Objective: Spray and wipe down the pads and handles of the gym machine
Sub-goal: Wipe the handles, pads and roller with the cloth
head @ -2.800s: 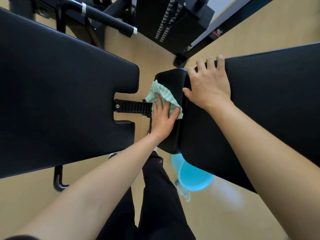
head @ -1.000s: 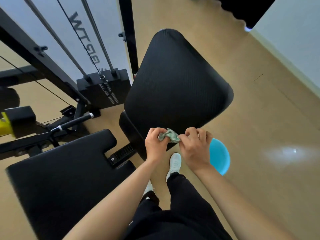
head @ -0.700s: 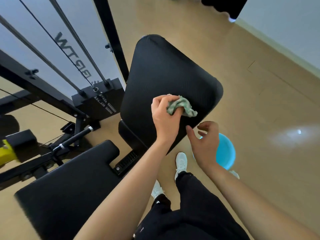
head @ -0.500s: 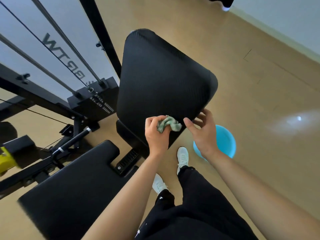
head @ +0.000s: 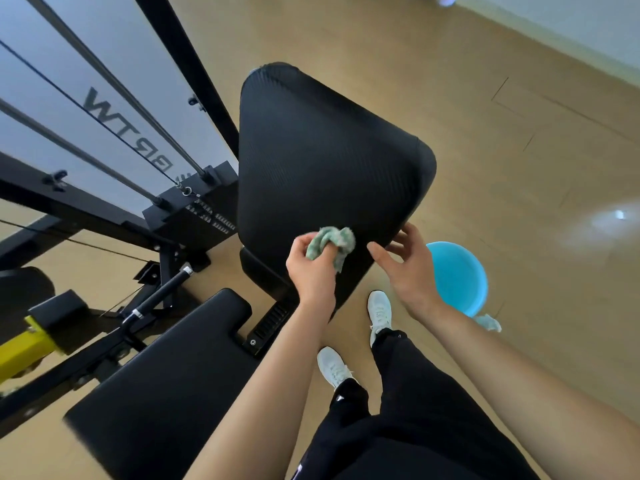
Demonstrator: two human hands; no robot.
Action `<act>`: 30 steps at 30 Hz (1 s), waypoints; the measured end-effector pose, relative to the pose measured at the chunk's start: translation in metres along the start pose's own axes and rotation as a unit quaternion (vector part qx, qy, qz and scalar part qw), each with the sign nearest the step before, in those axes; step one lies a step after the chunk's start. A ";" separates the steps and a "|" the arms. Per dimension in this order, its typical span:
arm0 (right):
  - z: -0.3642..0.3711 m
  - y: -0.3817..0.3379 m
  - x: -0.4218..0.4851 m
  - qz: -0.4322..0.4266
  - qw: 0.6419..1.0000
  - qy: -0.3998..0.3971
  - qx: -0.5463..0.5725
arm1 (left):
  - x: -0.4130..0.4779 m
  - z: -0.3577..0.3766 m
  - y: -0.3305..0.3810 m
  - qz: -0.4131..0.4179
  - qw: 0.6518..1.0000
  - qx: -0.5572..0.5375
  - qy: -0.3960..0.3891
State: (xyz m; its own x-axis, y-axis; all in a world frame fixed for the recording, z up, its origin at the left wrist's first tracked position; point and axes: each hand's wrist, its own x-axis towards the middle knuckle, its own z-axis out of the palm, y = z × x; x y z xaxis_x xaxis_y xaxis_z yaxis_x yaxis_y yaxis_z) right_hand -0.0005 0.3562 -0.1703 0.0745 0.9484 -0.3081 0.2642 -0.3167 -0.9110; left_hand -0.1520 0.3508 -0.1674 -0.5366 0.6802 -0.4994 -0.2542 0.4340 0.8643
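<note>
The left hand was closed on a bunched, pale-green woven cloth, pressing it to the lower edge of the large black ribbed back pad. Beside it, the right hand stayed open, fingertips touching the pad's corner. The cloth appeared light, soft and easily crumpled; the pad looked firm and probably slick when sprayed. Beyond the right hand stood a round blue plastic bucket.

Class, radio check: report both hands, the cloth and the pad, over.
Left hand gripping bunched green cloth against back pad. Right hand open at pad's edge. Blue basin on floor, clear of hands.
</note>
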 end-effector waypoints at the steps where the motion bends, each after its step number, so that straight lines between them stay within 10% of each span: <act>1: 0.001 0.001 0.000 0.000 1.000 0.004 0.003 | -0.002 0.007 0.016 0.050 0.999 0.004 -0.019; 6: 0.003 0.009 0.001 0.007 1.000 0.006 0.018 | 0.005 0.017 0.032 0.173 0.982 0.058 -0.037; 15: 0.009 0.017 0.001 0.026 0.999 0.007 0.028 | 0.015 -0.034 -0.094 -0.253 0.960 0.008 0.118; 21: 0.018 0.032 -0.002 0.034 0.999 -0.014 0.026 | 0.030 -0.026 -0.084 -0.359 0.914 -0.041 0.187; 30: 0.032 0.033 -0.007 0.045 0.999 0.006 0.025 | 0.044 0.006 0.024 0.088 0.991 0.006 0.096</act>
State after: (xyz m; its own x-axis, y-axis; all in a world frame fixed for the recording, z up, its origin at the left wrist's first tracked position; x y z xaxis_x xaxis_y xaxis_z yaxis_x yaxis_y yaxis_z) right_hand -0.0227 0.3384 -0.2071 0.1070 0.9158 -0.3871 0.2066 -0.4013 -0.8923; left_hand -0.1768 0.3943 -0.1689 -0.7156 0.6216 -0.3186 -0.1338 0.3256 0.9360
